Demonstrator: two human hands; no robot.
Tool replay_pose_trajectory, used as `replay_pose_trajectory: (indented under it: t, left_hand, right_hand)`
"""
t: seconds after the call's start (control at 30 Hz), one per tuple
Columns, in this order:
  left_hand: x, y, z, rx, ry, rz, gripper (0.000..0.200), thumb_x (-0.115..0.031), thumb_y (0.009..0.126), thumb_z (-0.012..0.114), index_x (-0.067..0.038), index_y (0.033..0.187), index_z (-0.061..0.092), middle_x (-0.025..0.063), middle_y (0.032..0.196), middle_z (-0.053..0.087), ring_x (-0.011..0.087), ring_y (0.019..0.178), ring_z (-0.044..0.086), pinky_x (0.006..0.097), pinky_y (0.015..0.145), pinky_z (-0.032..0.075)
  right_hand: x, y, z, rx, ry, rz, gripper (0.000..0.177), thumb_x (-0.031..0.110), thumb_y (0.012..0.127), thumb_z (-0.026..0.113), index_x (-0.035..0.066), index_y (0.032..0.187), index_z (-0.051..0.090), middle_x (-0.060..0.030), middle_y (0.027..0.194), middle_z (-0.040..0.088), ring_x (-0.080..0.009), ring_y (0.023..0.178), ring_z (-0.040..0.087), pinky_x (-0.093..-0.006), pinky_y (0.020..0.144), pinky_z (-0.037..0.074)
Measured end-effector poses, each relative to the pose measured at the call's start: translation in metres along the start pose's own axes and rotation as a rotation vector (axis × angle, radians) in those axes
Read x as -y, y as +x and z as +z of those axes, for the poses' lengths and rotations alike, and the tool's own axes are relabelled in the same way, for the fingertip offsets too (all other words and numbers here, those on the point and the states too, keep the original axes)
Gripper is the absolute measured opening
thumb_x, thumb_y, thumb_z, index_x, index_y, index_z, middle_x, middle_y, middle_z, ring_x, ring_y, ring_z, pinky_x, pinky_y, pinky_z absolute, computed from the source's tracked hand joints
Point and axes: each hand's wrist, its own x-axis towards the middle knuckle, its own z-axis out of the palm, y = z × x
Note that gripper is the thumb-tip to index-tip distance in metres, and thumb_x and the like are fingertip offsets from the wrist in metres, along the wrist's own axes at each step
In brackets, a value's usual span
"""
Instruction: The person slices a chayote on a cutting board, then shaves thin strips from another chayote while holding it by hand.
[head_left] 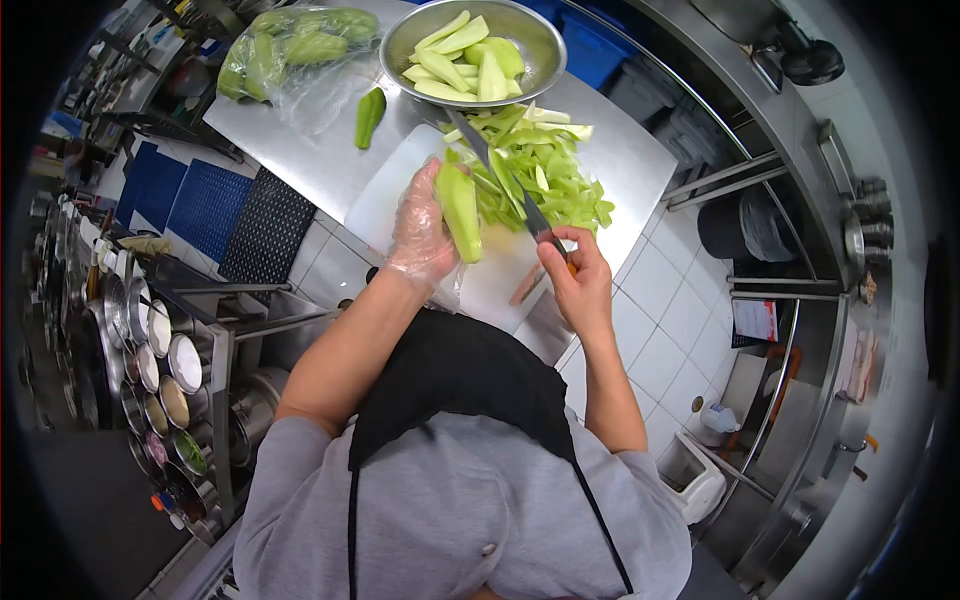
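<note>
At frame centre, the left hand (420, 228), in a clear plastic glove, is closed around a pale green peeled vegetable (460, 212) over the white cutting board (385, 200). The bare right hand (578, 272) grips a long steel knife (500, 180) across the green peelings (550, 175) on the steel worktop (300, 150).

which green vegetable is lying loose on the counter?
The lone vegetable on bare steel beside the cutting board; the rest sit in the bag or in the gloved left hand.
</note>
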Motion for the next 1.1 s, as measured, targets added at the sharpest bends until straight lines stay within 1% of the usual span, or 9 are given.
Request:
replay_pose_trajectory:
  t: [0.07,0.17,0.27,0.37,0.53,0.63,0.77,0.97,1.1]
  left_hand:
    - [-0.003,0.012,-0.022,0.025,0.053,0.027,0.037,-0.046,0.103,0.055,-0.009,0.106,0.062,0.0074,0.092,0.064,0.021,0.076,0.064,0.0352,0.065,0.055]
    - [-0.004,-0.002,0.017,-0.213,0.037,0.231,0.038,-0.045,0.104,0.053,-0.008,0.104,0.063,0.0076,0.093,0.063,0.0215,0.078,0.063,0.0365,0.071,0.055]
    - [-0.01,0.0,0.009,-0.076,0.092,0.216,0.037,-0.043,0.103,0.057,-0.006,0.103,0.063,0.0074,0.093,0.062,0.0208,0.088,0.062,0.0374,0.083,0.053]
    - [-0.008,0.009,0.001,-0.037,0.174,0.286,0.036,-0.042,0.103,0.059,-0.006,0.102,0.062,0.0069,0.094,0.062,0.0202,0.089,0.062,0.0371,0.083,0.053]
    - [-0.01,-0.003,0.021,-0.045,0.186,0.345,0.039,-0.044,0.105,0.053,-0.008,0.098,0.063,0.0039,0.083,0.061,0.0171,0.075,0.061,0.0332,0.069,0.053]
    - [0.0,-0.004,0.01,-0.027,0.291,0.315,0.039,-0.046,0.105,0.053,-0.008,0.101,0.061,0.0025,0.081,0.059,0.0167,0.069,0.059,0.0328,0.061,0.051]
    - [0.007,-0.01,0.005,-0.004,0.314,0.077,0.043,-0.052,0.102,0.054,-0.009,0.105,0.059,0.0015,0.077,0.055,0.0161,0.06,0.054,0.0308,0.05,0.043]
    - [-0.008,-0.002,0.0,-0.121,0.188,0.008,0.044,-0.053,0.099,0.055,-0.01,0.099,0.061,0.0009,0.072,0.051,0.0153,0.056,0.048,0.0286,0.049,0.039]
    - [-0.016,-0.002,-0.003,-0.069,0.093,-0.069,0.04,-0.049,0.097,0.056,-0.009,0.097,0.061,0.0012,0.072,0.05,0.0147,0.056,0.047,0.029,0.049,0.039]
  right_hand:
    - [-0.001,-0.011,-0.003,0.012,-0.035,-0.045,0.035,0.029,0.094,0.076,0.004,0.114,0.064,-0.0052,0.071,0.07,-0.0117,0.053,0.054,-0.0268,0.053,0.042]
    - [0.005,-0.028,-0.009,0.032,-0.077,-0.117,0.034,0.025,0.093,0.078,0.003,0.115,0.063,-0.0051,0.081,0.073,-0.0121,0.055,0.057,-0.027,0.054,0.045]
    - [0.008,-0.035,-0.011,0.022,-0.07,-0.184,0.034,0.021,0.091,0.079,0.003,0.115,0.063,-0.0053,0.09,0.074,-0.0134,0.058,0.061,-0.0277,0.056,0.049]
    - [0.011,-0.037,-0.011,-0.005,-0.115,-0.227,0.034,0.019,0.09,0.08,0.002,0.115,0.062,-0.0056,0.095,0.075,-0.0147,0.06,0.064,-0.0287,0.058,0.051]
    - [0.011,-0.035,-0.007,-0.023,-0.122,-0.22,0.033,0.019,0.091,0.079,0.003,0.115,0.062,-0.0058,0.096,0.075,-0.016,0.06,0.065,-0.0295,0.06,0.052]
    - [0.012,-0.028,0.003,-0.083,-0.058,-0.22,0.032,0.023,0.094,0.077,0.003,0.114,0.063,-0.0069,0.084,0.073,-0.0132,0.056,0.06,-0.0286,0.056,0.047]
    - [-0.003,-0.006,0.0,-0.013,0.09,0.124,0.033,0.031,0.097,0.074,0.004,0.114,0.064,-0.0036,0.065,0.064,-0.0074,0.052,0.048,-0.0264,0.051,0.036]
    - [-0.016,-0.012,-0.007,-0.024,0.111,0.153,0.032,0.033,0.097,0.073,0.006,0.112,0.066,0.0026,0.055,0.053,-0.0049,0.05,0.042,-0.0255,0.051,0.03]
    - [-0.026,-0.019,-0.013,-0.009,0.08,0.136,0.03,0.032,0.099,0.071,0.007,0.114,0.064,0.0047,0.059,0.052,-0.0026,0.048,0.04,-0.0234,0.042,0.03]
